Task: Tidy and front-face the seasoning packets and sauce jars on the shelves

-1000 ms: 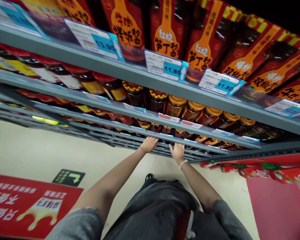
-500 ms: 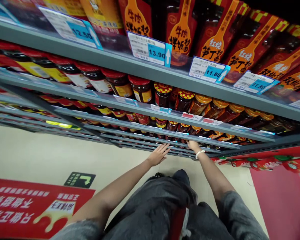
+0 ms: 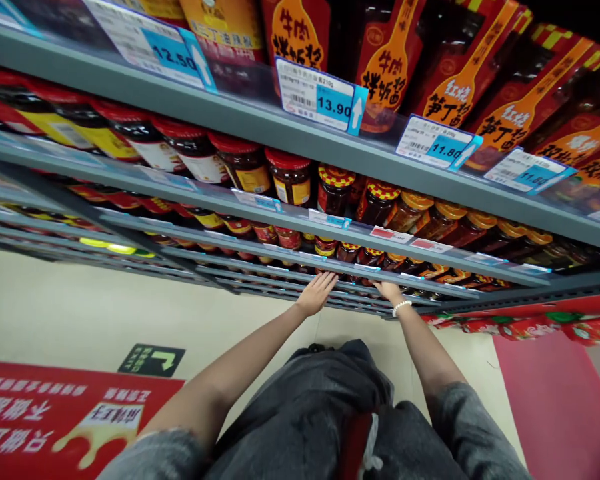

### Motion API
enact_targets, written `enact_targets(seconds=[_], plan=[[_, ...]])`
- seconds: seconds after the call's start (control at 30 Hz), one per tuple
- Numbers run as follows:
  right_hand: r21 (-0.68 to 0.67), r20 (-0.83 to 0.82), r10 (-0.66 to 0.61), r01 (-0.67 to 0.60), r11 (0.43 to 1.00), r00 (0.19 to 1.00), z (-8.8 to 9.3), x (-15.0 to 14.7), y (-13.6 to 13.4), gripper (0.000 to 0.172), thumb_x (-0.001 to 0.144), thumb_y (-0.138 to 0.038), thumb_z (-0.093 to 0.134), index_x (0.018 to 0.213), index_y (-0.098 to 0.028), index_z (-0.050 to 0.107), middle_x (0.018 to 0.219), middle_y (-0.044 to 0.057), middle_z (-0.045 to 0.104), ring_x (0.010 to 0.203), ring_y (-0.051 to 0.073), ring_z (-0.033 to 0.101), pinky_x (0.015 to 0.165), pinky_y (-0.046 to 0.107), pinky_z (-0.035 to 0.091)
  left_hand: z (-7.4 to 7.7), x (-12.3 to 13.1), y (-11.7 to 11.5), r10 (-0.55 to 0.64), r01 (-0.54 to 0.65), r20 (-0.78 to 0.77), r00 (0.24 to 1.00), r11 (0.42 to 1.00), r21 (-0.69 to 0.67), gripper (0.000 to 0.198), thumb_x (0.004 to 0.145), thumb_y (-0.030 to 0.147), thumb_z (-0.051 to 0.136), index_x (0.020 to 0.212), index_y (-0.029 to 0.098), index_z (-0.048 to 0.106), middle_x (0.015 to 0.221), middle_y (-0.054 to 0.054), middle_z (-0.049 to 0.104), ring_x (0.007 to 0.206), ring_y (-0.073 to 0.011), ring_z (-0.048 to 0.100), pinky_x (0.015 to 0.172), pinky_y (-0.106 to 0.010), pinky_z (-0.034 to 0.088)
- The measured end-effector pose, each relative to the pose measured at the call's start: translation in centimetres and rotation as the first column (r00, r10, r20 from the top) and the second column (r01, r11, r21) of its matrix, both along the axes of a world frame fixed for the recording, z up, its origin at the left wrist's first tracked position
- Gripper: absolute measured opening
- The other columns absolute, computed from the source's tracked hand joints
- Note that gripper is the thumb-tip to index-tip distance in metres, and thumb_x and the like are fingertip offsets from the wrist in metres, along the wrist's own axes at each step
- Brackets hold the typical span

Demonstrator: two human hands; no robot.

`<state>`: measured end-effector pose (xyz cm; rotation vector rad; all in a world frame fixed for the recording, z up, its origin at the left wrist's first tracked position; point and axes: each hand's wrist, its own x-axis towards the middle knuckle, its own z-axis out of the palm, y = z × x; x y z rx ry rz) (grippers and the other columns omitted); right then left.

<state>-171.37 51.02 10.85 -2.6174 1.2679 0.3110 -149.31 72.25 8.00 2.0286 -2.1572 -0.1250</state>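
My left hand [image 3: 317, 293] reaches down to a low grey shelf edge [image 3: 280, 275], fingers stretched flat and apart, holding nothing. My right hand [image 3: 389, 291], with a white bead bracelet at the wrist, reaches into the same low shelf among small sauce jars [image 3: 350, 252]; its fingertips are hidden behind the shelf edge, so what they touch is unclear. Both arms extend from grey sleeves over my dark trousers.
Grey shelves rise above with red-lidded jars [image 3: 290, 177], orange-lidded jars [image 3: 447, 217] and red sauce pouches [image 3: 385, 60]. Price tags [image 3: 325, 100] hang on the shelf fronts. A red floor sticker [image 3: 55, 417] and a green arrow sign [image 3: 153, 360] lie on the beige floor.
The view has shifted left along the shelves. My right hand moved up from the shelf edge into the low shelf; my left hand spread flat beside it.
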Motion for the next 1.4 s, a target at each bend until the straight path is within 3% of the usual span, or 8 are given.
enact_targets(seconds=[0.13, 0.3, 0.47, 0.63, 0.8, 0.97, 1.1, 1.4], plan=[[-0.01, 0.033, -0.034, 0.034, 0.999, 0.999, 0.3, 0.6, 1.6, 0.047, 0.095, -0.053, 0.045, 0.117, -0.016, 0.066, 0.117, 0.011, 0.064, 0.113, 0.026, 0.057, 0.099, 0.031, 0.038, 0.3, 0.0, -2.5, 0.03, -0.03, -0.006, 1.0, 0.999, 0.021, 0.06, 0.09, 0.029, 0.042, 0.147, 0.009, 0.036, 0.147, -0.017, 0.039, 0.137, -0.03, 0.032, 0.115, -0.044, 0.02], [-0.026, 0.056, -0.131, 0.133, 0.991, 0.99, -0.5, 4.7, 3.6, 0.07, 0.089, -0.073, 0.038, 0.124, -0.018, 0.063, 0.122, 0.015, 0.062, 0.117, 0.031, 0.054, 0.103, 0.041, 0.036, 0.4, 0.4, -5.0, 0.093, -0.091, -0.019, 0.996, 0.991, 0.094, 0.044, 0.092, 0.028, 0.045, 0.132, 0.011, 0.052, 0.128, -0.019, 0.055, 0.122, -0.0316, 0.048, 0.106, -0.045, 0.032], [0.032, 0.043, -0.137, 0.136, 0.99, 0.99, -1.4, 7.2, 3.1, 0.061, 0.09, -0.068, 0.042, 0.125, -0.023, 0.062, 0.127, 0.009, 0.06, 0.121, 0.031, 0.052, 0.107, 0.045, 0.032, 0.8, 0.3, -7.5, 0.204, -0.193, -0.065, 0.977, 0.972, 0.136, 0.041, 0.095, 0.036, 0.044, 0.124, 0.01, 0.058, 0.127, -0.02, 0.057, 0.12, -0.0343, 0.049, 0.105, -0.049, 0.033], [0.137, 0.03, -0.013, 0.009, 0.99, 0.999, -1.2, 5.5, 1.5, 0.047, 0.093, -0.053, 0.05, 0.123, -0.02, 0.064, 0.126, 0.008, 0.062, 0.116, 0.023, 0.055, 0.104, 0.031, 0.036, 0.9, 0.4, -9.6, 0.3, -0.273, -0.114, 0.947, 0.941, 0.201, 0.043, 0.095, 0.044, 0.044, 0.112, 0.01, 0.064, 0.114, -0.019, 0.063, 0.109, -0.0332, 0.056, 0.103, -0.05, 0.036], [0.154, -0.004, 0.005, -0.004, 0.988, 1.0, -1.4, 5.0, 1.8, 0.04, 0.093, -0.05, 0.049, 0.113, -0.023, 0.069, 0.114, 0.004, 0.067, 0.108, 0.023, 0.06, 0.1, 0.031, 0.039, 0.8, 0.2, -9.8, 0.327, -0.286, -0.163, 0.931, 0.929, 0.233, 0.039, 0.094, 0.04, 0.047, 0.114, 0.012, 0.065, 0.116, -0.017, 0.063, 0.114, -0.0307, 0.054, 0.109, -0.047, 0.031], [0.078, -0.018, -0.046, 0.047, 0.996, 0.999, -2.3, 6.4, 2.6, 0.049, 0.092, -0.054, 0.05, 0.122, -0.019, 0.064, 0.12, 0.012, 0.064, 0.118, 0.028, 0.054, 0.107, 0.037, 0.032, 0.5, -0.1, -9.6, 0.364, -0.311, -0.178, 0.914, 0.912, 0.267, 0.038, 0.095, 0.037, 0.046, 0.117, 0.012, 0.064, 0.122, -0.017, 0.06, 0.117, -0.0321, 0.053, 0.105, -0.047, 0.037], [0.081, -0.042, -0.043, 0.046, 0.996, 0.998, -2.2, 5.7, 1.9, 0.048, 0.094, -0.049, 0.049, 0.124, -0.014, 0.063, 0.124, 0.016, 0.061, 0.117, 0.03, 0.055, 0.105, 0.038, 0.035, 0.3, 0.2, -9.5, 0.373, -0.309, -0.203, 0.905, 0.906, 0.288, 0.039, 0.094, 0.039, 0.046, 0.117, 0.013, 0.064, 0.119, -0.016, 0.062, 0.116, -0.0312, 0.054, 0.105, -0.045, 0.037], [0.109, -0.029, -0.029, 0.032, 0.994, 0.999, -2.0, 6.2, 1.9, 0.046, 0.096, -0.053, 0.044, 0.113, -0.018, 0.069, 0.106, 0.01, 0.069, 0.106, 0.026, 0.061, 0.103, 0.035, 0.037, 0.0, 0.7, -9.4, 0.338, -0.267, -0.224, 0.914, 0.917, 0.296, 0.038, 0.094, 0.038, 0.046, 0.116, 0.012, 0.063, 0.12, -0.015, 0.061, 0.118, -0.0295, 0.053, 0.106, -0.044, 0.035]])
